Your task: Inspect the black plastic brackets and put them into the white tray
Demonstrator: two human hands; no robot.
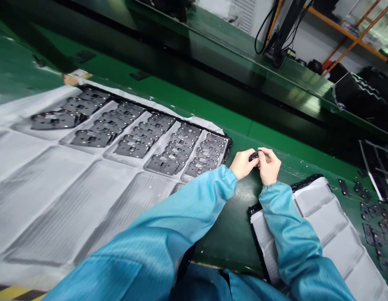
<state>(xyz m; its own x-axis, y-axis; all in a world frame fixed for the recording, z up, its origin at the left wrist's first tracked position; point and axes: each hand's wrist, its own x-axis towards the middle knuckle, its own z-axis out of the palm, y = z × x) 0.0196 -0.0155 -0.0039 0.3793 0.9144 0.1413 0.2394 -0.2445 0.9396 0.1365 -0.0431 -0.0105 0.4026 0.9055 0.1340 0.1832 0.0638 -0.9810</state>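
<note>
Out in front of me, both hands meet over the green bench. My left hand (243, 163) is closed in a pinch on a small flat black part (253, 156). Fingers of my right hand (269, 166) are bent and pressed together at the other end of the same part, covering much of it. Left of the hands is a large tray lined with white sheet (115, 179), its far compartments holding rows of overlapping black plates (134, 146). To the right, partly under my right sleeve, lies a second white-lined black tray (330, 225).
Loose black parts (374, 234) are scattered on the bench at the far right, near another black tray (380, 171). A raised dark green ledge (212, 46) runs behind the bench. Cables and a black stand (284, 33) are at the back right.
</note>
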